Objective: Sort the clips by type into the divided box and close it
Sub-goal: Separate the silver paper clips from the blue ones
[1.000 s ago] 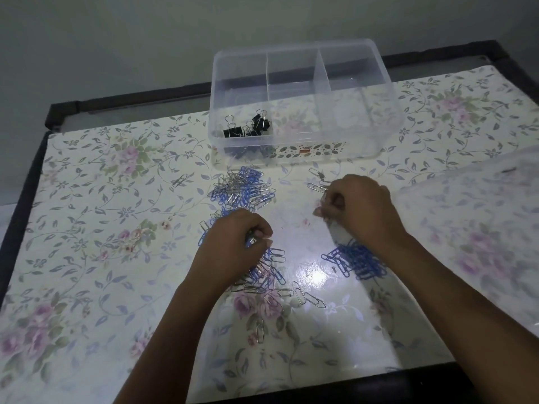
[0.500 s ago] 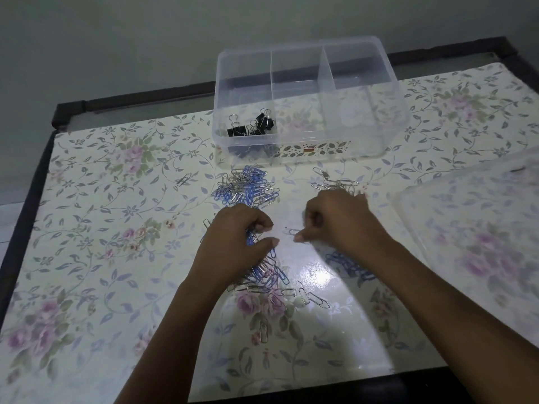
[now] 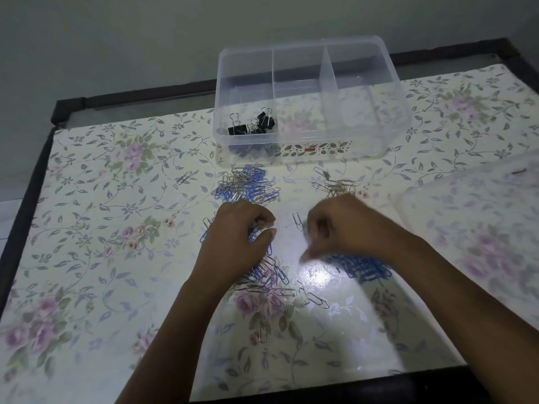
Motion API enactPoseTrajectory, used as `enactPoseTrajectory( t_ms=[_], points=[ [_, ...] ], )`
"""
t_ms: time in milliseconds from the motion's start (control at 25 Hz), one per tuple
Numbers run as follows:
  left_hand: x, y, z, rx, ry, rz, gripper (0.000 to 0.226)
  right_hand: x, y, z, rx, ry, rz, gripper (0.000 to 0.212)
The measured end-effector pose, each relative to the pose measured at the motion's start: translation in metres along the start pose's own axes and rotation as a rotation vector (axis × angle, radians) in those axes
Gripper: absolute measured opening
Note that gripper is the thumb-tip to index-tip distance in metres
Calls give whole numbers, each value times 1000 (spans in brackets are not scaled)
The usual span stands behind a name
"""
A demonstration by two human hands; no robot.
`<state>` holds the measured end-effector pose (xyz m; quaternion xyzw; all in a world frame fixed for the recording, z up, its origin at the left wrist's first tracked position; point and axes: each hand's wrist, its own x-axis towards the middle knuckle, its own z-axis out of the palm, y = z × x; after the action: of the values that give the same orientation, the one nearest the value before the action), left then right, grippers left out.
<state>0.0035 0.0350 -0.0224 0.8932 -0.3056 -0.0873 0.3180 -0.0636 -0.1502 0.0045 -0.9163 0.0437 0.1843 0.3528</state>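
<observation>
Glossy cream floral table covering (image 3: 110, 217) on a black-framed table (image 3: 26, 199), with a plain grey wall (image 3: 116, 48) behind.
The sheet, printed with pink roses and grey-green leafy vines, lies flat over most of the tabletop. A bright white glare spot (image 3: 319, 277) shines near its middle. The frame shows along the left, far and near edges.

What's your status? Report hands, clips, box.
Left hand grips paper clips; right hand blurred, grip unclear. Box open, binder clips in left compartment only. Path clear.

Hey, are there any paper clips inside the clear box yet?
No, the clear box holds only black binder clips, in its left compartment; the paper clips lie on the table.
</observation>
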Motion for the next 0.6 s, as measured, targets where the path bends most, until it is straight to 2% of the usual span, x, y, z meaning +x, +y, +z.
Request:
enactPoseTrajectory(
  t_ms=[40, 120, 240, 360, 440, 520, 600],
  points=[
    [0, 0, 0, 18, 19, 10, 20, -2, -6, 4, -65, -165, -33, 35],
    [2, 1, 2, 47, 42, 25, 21, -3, -14, 13, -259, -295, -90, 41],
    [3, 0, 5, 42, 20, 54, 31, 0, -21, 20, -432, -271, -102, 45],
    [1, 2, 3, 10, 3, 82, 45, 3, -23, 16, -479, -217, -83, 41],
    [-1, 5, -3, 1, -127, 92, 67, 6, -19, 12, -511, -123, -36, 39],
    [-6, 8, -7, 91, -274, 133, 93, 7, -15, 7, -501, -54, 39, 40],
    [-11, 9, -8, 196, -325, 127, 112, 7, -12, 3, -468, 2, 110, 43]
  ],
)
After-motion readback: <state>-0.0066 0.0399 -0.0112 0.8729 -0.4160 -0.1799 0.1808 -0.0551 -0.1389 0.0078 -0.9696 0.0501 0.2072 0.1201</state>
